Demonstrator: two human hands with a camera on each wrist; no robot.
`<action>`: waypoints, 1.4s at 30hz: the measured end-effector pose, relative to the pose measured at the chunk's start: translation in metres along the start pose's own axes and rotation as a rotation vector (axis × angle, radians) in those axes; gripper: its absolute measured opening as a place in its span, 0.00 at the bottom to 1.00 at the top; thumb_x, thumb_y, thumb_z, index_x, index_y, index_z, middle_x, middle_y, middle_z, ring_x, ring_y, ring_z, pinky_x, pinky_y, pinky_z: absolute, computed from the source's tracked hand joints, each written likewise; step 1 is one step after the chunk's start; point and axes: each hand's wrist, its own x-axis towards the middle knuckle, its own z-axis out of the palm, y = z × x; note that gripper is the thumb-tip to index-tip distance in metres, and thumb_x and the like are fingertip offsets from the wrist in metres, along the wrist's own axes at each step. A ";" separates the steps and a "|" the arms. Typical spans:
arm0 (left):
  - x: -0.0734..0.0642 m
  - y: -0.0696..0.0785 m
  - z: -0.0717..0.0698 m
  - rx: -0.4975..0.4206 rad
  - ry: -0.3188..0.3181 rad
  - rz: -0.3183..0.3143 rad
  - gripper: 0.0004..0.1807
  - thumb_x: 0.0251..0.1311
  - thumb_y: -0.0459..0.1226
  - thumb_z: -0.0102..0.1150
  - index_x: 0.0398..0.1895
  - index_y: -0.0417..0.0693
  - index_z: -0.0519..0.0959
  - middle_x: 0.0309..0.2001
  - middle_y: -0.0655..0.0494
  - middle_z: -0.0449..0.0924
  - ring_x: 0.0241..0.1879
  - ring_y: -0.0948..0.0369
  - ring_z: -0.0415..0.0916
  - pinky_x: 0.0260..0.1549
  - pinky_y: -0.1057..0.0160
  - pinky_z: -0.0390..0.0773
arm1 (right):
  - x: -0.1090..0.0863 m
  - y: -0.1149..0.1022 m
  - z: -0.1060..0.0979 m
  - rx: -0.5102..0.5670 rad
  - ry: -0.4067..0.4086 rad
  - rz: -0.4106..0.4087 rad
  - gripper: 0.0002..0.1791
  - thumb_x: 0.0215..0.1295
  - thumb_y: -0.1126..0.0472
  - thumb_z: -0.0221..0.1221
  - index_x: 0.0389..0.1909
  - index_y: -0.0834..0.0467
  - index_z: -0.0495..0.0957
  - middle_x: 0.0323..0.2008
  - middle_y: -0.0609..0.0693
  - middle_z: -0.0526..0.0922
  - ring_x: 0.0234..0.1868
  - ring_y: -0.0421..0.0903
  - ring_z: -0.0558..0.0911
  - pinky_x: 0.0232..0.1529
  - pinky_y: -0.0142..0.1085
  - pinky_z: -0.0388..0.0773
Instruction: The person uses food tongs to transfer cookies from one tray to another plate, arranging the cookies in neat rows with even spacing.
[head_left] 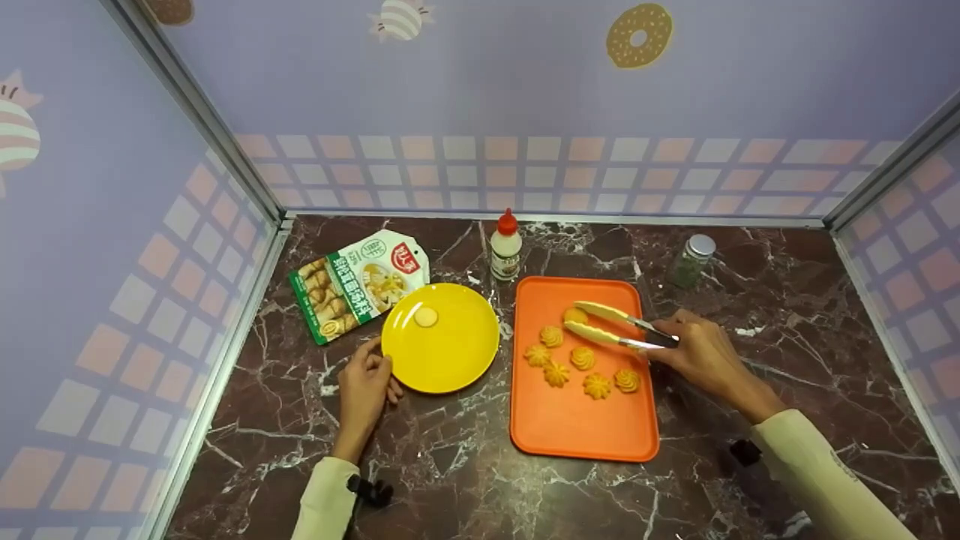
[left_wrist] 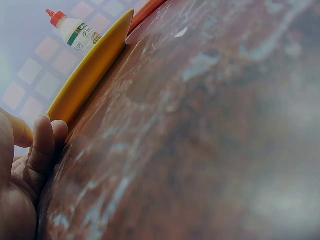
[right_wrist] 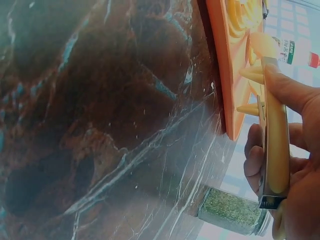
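Gripping tongs (head_left: 600, 334) in the head view, right fingers (head_left: 667, 327) had a cookie (head_left: 575, 316) ahead, between the tips, likely for cleanliness. Left wrist: left fingers (left_wrist: 42, 142) held the plate (left_wrist: 87, 82), seemingly steadying it. Right wrist: thumb (right_wrist: 289, 91) pressed the tongs.

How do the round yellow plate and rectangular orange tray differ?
The round yellow plate is smaller than the rectangular orange tray. The plate bears one pale disc; the tray, several golden swirled pieces. The left hand touches the plate; yellow-tipped metal tongs reach over the tray. Both rest on the marbled table.
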 end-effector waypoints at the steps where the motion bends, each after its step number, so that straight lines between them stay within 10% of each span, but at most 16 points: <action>1: 0.000 0.000 0.000 -0.002 -0.002 -0.001 0.22 0.82 0.30 0.57 0.75 0.36 0.76 0.31 0.40 0.84 0.14 0.55 0.80 0.11 0.62 0.82 | 0.000 0.000 0.000 -0.002 0.004 -0.004 0.25 0.56 0.57 0.85 0.51 0.66 0.92 0.28 0.49 0.74 0.24 0.40 0.63 0.25 0.33 0.60; 42: 0.001 -0.002 0.001 0.017 0.020 0.011 0.23 0.81 0.29 0.58 0.75 0.33 0.75 0.31 0.40 0.85 0.13 0.56 0.79 0.09 0.63 0.80 | 0.019 -0.021 0.006 0.041 0.023 -0.071 0.24 0.53 0.58 0.86 0.46 0.63 0.87 0.36 0.53 0.83 0.29 0.44 0.75 0.28 0.38 0.72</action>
